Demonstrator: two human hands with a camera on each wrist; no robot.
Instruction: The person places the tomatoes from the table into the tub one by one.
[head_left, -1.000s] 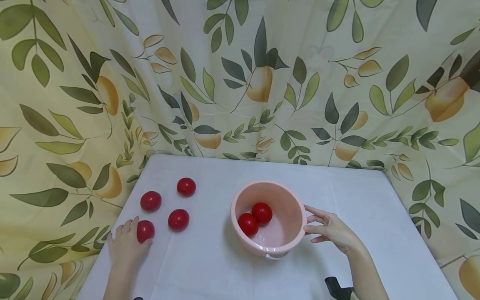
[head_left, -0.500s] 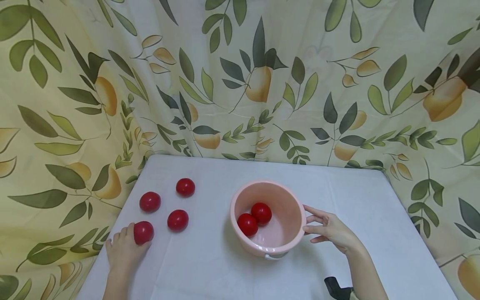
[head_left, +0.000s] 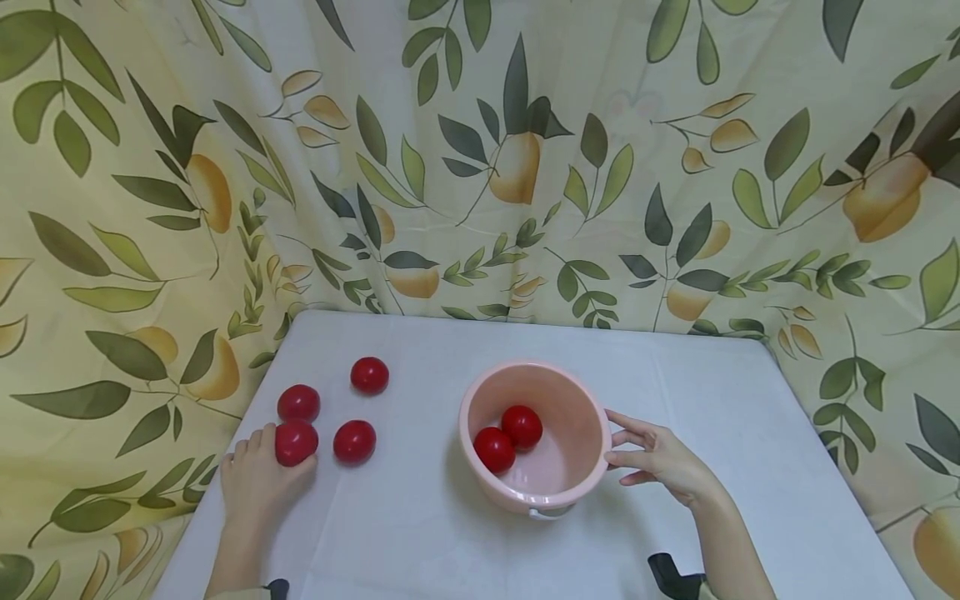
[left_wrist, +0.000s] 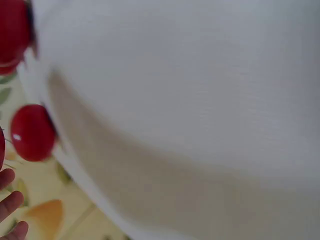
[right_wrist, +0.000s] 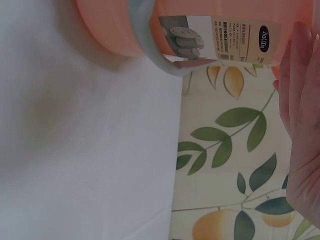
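In the head view, my left hand [head_left: 258, 475] holds a glossy red ball [head_left: 296, 442] at the table's left side; at the left wrist view's edge only fingertips [left_wrist: 11, 204] and a sliver of ball show. Another red ball [head_left: 298, 403] lies just beyond it, with two more [head_left: 370, 376] [head_left: 355, 442] to the right. A pink bucket [head_left: 491, 492] stands upright, two red balls [head_left: 494, 450] [head_left: 522, 427] inside. My right hand [head_left: 660, 458] rests extended, spread fingers against the bucket's right side; the right wrist view shows the bucket's label [right_wrist: 240, 40] and those fingers [right_wrist: 298, 65].
A white-covered table [head_left: 420, 533] carries everything. Behind and at the left hangs a curtain [head_left: 465, 208] printed with leaves and fruit. The bucket's pale handle [right_wrist: 142, 30] hangs down its near side.
My left hand has moved the held ball away from me and slightly right, close to the ball beyond it. My right hand and the bucket have stayed in place.
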